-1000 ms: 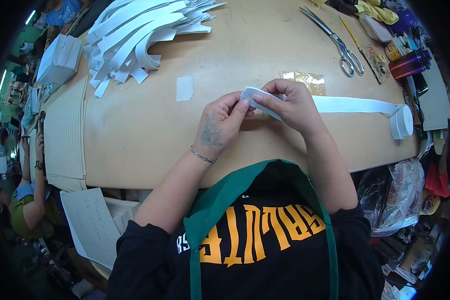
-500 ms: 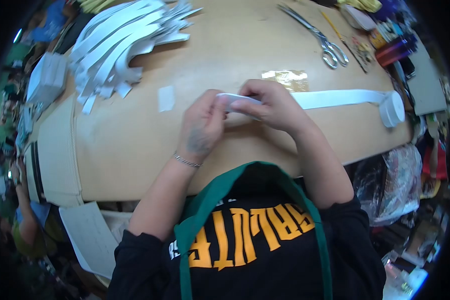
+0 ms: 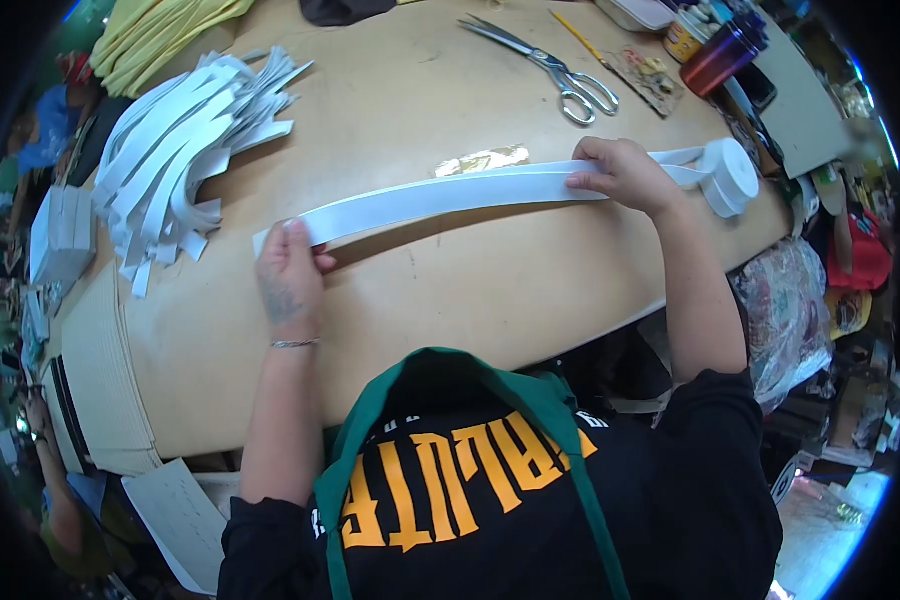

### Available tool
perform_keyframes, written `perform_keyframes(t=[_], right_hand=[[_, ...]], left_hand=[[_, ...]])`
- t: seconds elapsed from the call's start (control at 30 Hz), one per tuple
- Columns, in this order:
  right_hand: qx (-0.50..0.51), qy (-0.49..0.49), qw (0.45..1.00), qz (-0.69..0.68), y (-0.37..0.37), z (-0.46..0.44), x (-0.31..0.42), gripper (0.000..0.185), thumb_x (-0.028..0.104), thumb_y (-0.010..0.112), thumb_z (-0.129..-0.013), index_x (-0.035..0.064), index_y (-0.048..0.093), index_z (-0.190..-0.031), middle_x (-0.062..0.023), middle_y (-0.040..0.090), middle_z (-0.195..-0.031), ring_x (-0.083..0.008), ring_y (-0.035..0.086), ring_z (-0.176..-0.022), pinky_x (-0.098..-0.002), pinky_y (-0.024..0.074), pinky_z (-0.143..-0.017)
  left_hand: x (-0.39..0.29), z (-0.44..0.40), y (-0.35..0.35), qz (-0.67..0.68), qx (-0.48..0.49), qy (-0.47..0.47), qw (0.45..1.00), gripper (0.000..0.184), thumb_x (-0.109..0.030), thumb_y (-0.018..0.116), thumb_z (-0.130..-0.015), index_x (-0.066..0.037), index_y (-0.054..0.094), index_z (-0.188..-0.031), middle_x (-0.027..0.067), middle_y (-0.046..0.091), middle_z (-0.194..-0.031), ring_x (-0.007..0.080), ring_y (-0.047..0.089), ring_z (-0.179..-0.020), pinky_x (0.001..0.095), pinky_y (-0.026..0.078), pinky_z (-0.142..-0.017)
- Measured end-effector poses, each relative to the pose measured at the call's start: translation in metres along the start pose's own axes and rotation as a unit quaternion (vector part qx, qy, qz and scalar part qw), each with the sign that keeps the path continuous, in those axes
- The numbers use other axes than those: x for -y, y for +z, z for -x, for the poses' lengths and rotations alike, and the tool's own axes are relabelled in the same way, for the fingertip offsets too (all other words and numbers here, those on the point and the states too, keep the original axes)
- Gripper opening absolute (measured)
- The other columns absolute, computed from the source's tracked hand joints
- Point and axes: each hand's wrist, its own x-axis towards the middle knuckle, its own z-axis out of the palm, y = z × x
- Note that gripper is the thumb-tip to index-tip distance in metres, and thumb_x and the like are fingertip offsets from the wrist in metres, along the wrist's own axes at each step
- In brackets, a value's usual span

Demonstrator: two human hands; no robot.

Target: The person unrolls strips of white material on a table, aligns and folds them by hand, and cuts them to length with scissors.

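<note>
A wide white band [image 3: 440,196], which looks like elastic, is stretched across the table between my hands. My left hand [image 3: 292,275] pinches its end between thumb and fingers. Toward the other side, my right hand [image 3: 625,178] is closed on the band, which appears doubled there. Beyond the right hand, loose lengths run to a white roll [image 3: 732,178] near the table's right edge. A shiny gold patch [image 3: 482,160] lies on the tabletop just behind the band. At the back left lies a heap of cut white strips [image 3: 175,150].
Large scissors [image 3: 550,68] and a thin yellow-handled tool [image 3: 580,36] lie at the back right, near a dark red-purple bottle [image 3: 722,55]. Folded yellow cloth [image 3: 165,35], a white block-like stack [image 3: 63,235] and layered cardboard [image 3: 98,390] sit left. Another person's arm [image 3: 62,490] shows far left.
My hands were close together on a short piece of band. They have moved apart, left hand leftward and right hand rightward, drawing the band out long. The head view has shifted.
</note>
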Motion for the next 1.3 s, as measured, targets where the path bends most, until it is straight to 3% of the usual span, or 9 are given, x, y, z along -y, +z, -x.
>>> perform_keyframes(t=[0.37,0.47,0.57,0.67,0.77,0.87,0.97,1.07,1.3], right_hand=[[-0.118,-0.042,0.980,0.154,-0.005,0.029,-0.047,0.037,0.029,0.073,-0.072,0.0135,0.061,-0.103,-0.0071,0.059,-0.110,-0.0244,0.049,-0.108,-0.0426,0.0325,-0.094],[-0.157,0.025,0.969,0.188,-0.038,0.044,-0.077,0.053,0.029,0.071,-0.069,0.0242,0.054,-0.119,-0.0052,0.045,-0.131,-0.0258,0.036,-0.126,-0.0589,0.0255,-0.100],[-0.135,0.239,0.889,0.366,-0.044,0.051,-0.079,0.075,0.022,0.073,-0.061,0.0289,0.044,-0.130,-0.0044,0.034,-0.142,-0.0271,0.031,-0.131,-0.0628,0.0264,-0.100],[-0.135,0.287,0.902,0.291,-0.043,0.051,-0.107,0.086,0.013,0.074,-0.059,0.0300,0.037,-0.135,-0.0034,0.028,-0.145,-0.0272,0.027,-0.134,-0.0627,0.0271,-0.101],[-0.119,0.195,0.929,0.292,-0.059,0.072,-0.146,0.087,0.005,0.072,-0.060,0.0310,0.037,-0.135,-0.0020,0.026,-0.146,-0.0269,0.026,-0.134,-0.0621,0.0268,-0.102],[-0.132,0.235,0.892,0.362,-0.076,0.094,-0.184,0.087,0.001,0.069,-0.063,0.0331,0.034,-0.136,-0.0007,0.027,-0.146,-0.0269,0.026,-0.135,-0.0605,0.0273,-0.103],[-0.153,0.238,0.872,0.400,-0.075,0.115,-0.229,0.096,0.000,0.072,-0.060,0.0298,0.028,-0.140,-0.0047,0.027,-0.146,-0.0304,0.025,-0.135,-0.0452,0.0276,-0.108],[-0.237,0.099,0.919,0.298,-0.077,0.121,-0.255,0.097,-0.002,0.069,-0.059,0.0235,0.024,-0.142,-0.0081,0.025,-0.147,-0.0346,0.022,-0.135,-0.0412,0.0270,-0.109],[-0.394,0.171,0.897,-0.100,-0.083,0.128,-0.288,0.088,0.006,0.066,-0.060,0.0064,0.030,-0.139,-0.0176,0.045,-0.131,-0.0285,0.043,-0.123,-0.0343,0.0318,-0.105]], left_hand=[[0.014,-0.010,-0.076,-0.042,-0.089,-0.012,0.995,0.027,-0.028,0.044,-0.097,-0.007,0.054,-0.084,-0.0017,0.052,-0.068,0.0033,0.046,-0.055,0.0156,0.037,-0.050],[0.016,-0.006,-0.077,-0.055,-0.087,-0.009,0.995,0.027,-0.028,0.044,-0.097,-0.008,0.053,-0.082,-0.0026,0.051,-0.065,0.0025,0.044,-0.052,0.0149,0.033,-0.049],[0.020,-0.005,-0.080,-0.051,-0.086,0.002,0.995,0.027,-0.029,0.044,-0.097,-0.009,0.053,-0.081,-0.0030,0.050,-0.063,0.0019,0.044,-0.051,0.0151,0.033,-0.048],[0.022,-0.004,-0.083,-0.060,-0.075,0.019,0.995,0.028,-0.029,0.044,-0.097,-0.009,0.053,-0.081,-0.0031,0.050,-0.062,0.0018,0.044,-0.052,0.0153,0.033,-0.048],[0.019,0.001,-0.077,-0.075,-0.082,0.008,0.994,0.028,-0.029,0.043,-0.097,-0.009,0.053,-0.082,-0.0033,0.049,-0.063,0.0020,0.044,-0.052,0.0156,0.035,-0.048],[0.020,0.008,-0.060,-0.065,-0.076,0.025,0.995,0.028,-0.029,0.043,-0.098,-0.008,0.053,-0.083,-0.0035,0.049,-0.064,0.0024,0.045,-0.053,0.0162,0.036,-0.049],[0.020,0.012,-0.045,-0.062,-0.076,0.055,0.994,0.028,-0.029,0.042,-0.098,-0.007,0.052,-0.084,-0.0025,0.049,-0.065,0.0031,0.045,-0.055,0.0168,0.038,-0.051],[0.017,0.010,-0.043,-0.061,-0.087,0.048,0.993,0.028,-0.028,0.042,-0.098,-0.006,0.052,-0.084,-0.0019,0.050,-0.065,0.0032,0.046,-0.056,0.0169,0.038,-0.052],[0.019,0.010,-0.047,-0.061,-0.080,0.033,0.994,0.028,-0.028,0.041,-0.098,-0.006,0.053,-0.085,-0.0021,0.051,-0.065,0.0030,0.046,-0.056,0.0161,0.036,-0.053]])
